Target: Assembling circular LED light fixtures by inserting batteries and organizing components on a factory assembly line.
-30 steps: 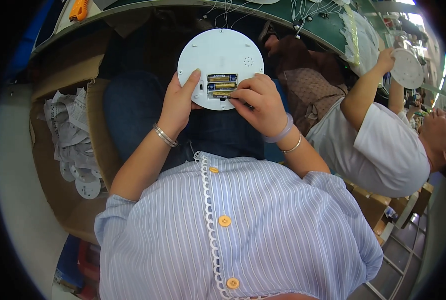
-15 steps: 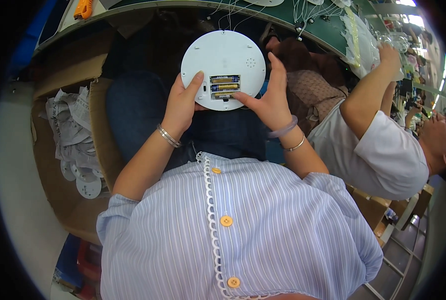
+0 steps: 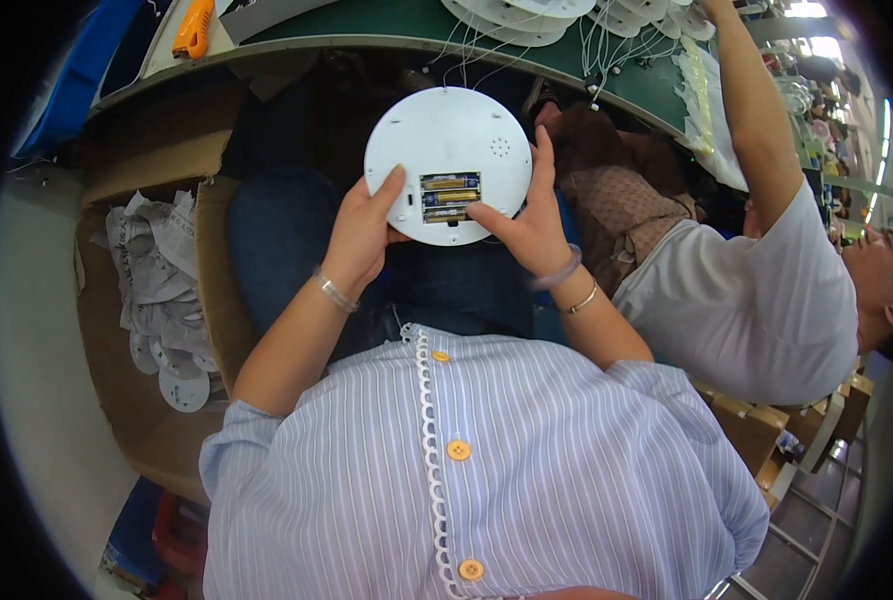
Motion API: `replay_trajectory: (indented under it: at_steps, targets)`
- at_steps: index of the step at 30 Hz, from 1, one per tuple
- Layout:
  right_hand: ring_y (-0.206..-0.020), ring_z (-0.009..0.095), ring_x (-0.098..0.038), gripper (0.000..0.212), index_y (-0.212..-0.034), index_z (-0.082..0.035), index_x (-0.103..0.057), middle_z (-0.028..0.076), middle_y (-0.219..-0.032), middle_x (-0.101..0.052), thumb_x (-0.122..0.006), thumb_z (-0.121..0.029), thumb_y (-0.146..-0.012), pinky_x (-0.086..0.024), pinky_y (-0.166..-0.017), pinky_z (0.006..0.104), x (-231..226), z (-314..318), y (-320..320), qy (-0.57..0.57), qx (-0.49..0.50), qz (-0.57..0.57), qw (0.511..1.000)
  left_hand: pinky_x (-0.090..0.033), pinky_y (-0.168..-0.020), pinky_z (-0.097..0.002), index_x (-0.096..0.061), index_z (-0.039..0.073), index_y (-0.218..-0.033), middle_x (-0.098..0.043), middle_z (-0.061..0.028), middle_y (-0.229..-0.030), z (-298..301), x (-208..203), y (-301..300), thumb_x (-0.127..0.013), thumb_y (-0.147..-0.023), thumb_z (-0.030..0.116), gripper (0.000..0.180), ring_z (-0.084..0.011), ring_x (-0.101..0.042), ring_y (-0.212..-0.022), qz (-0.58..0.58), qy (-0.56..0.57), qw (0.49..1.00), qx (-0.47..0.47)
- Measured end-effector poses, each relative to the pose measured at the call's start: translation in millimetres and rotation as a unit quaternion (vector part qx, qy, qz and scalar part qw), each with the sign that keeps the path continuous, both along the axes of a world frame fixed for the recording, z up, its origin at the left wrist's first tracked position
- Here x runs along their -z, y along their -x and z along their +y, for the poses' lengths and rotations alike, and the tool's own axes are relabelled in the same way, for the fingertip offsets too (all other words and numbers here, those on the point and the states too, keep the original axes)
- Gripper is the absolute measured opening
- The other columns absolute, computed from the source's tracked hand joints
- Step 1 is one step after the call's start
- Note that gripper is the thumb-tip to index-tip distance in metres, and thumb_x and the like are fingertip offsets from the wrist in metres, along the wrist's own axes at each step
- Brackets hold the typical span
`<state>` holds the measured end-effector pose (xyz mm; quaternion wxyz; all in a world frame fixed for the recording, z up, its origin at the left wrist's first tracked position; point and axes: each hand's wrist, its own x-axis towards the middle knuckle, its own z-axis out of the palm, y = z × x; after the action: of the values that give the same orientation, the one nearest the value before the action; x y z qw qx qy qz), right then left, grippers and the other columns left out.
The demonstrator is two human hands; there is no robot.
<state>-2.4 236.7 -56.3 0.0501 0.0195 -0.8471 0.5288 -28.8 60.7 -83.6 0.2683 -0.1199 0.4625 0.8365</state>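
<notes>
A round white plastic device is held above my lap, its back turned toward me. Its battery compartment is uncovered, and three batteries lie in it side by side. My left hand grips the lower left rim, thumb on the back face and fingers underneath. On the right side, my right hand supports the rim, with its thumb tip on the lowest battery and its other fingers along the edge. A small slot and a pattern of little holes show on the device's back.
Several white discs with thin wires lie on the green table ahead. An orange cutter rests at the far left. Left of me stands a cardboard box with crumpled paper and white discs. A co-worker sits close on my right.
The view has shifted slightly, so the device and table appear lower. My right thumb stays at the lowest battery. The co-worker's arm now stretches farther over the table.
</notes>
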Motion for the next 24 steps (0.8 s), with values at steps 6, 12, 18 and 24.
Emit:
replay_trajectory:
  at_steps: [6, 12, 18, 24]
  targets:
    - [-0.097, 0.020, -0.047, 0.044, -0.105, -0.001, -0.046, 0.013, -0.098, -0.052, -0.065, -0.014, -0.067, -0.035, -0.082, 0.0314, -21.1, 0.0, 7.2, -0.207, -0.242, -0.002, 0.948, -0.049, -0.070, -0.0322, -0.038, 0.001, -0.114, -0.052, -0.0117, -0.104, -23.1, -38.2, 10.6, -0.039, -0.086, 0.026, 0.037, -0.0215, -0.055, -0.089, 0.009, -0.165, 0.980, -0.107]
    - [-0.070, 0.014, -0.054, 0.008, -0.080, 0.000, -0.056, 0.008, -0.075, -0.055, -0.051, -0.005, -0.077, -0.041, -0.061, 0.0243, -25.5, 10.2, -6.9, -0.058, -0.165, -0.128, 0.976, -0.032, -0.092, -0.0353, -0.033, 0.003, -0.120, -0.042, -0.0103, -0.118, -61.3, -55.0, 15.1, -0.036, -0.087, 0.026, 0.040, -0.0224, -0.041, -0.109, 0.064, -0.229, 0.953, -0.188]
    - [-0.066, 0.017, -0.055, 0.018, -0.094, 0.001, -0.055, 0.009, -0.075, -0.055, -0.049, -0.001, -0.077, -0.043, -0.060, 0.0231, -46.3, 8.3, -6.6, 0.003, -0.259, 0.052, 0.964, -0.045, -0.078, -0.0315, -0.024, 0.008, -0.126, -0.041, -0.0132, -0.118, -86.1, -67.5, -3.0, -0.045, -0.083, 0.022, 0.050, -0.0231, -0.048, -0.099, 0.091, -0.404, 0.898, -0.151]
    - [-0.058, 0.012, -0.058, 0.028, -0.105, 0.001, -0.050, 0.010, -0.079, -0.059, -0.050, -0.001, -0.077, -0.045, -0.053, 0.0178, -68.6, -0.4, -5.5, 0.123, -0.255, 0.007, 0.959, -0.044, -0.078, -0.0421, -0.018, 0.013, -0.127, -0.035, -0.0086, -0.117, -92.2, -103.0, -11.5, -0.055, -0.076, 0.021, 0.064, -0.0290, -0.045, -0.101, 0.089, -0.603, 0.793, -0.017]
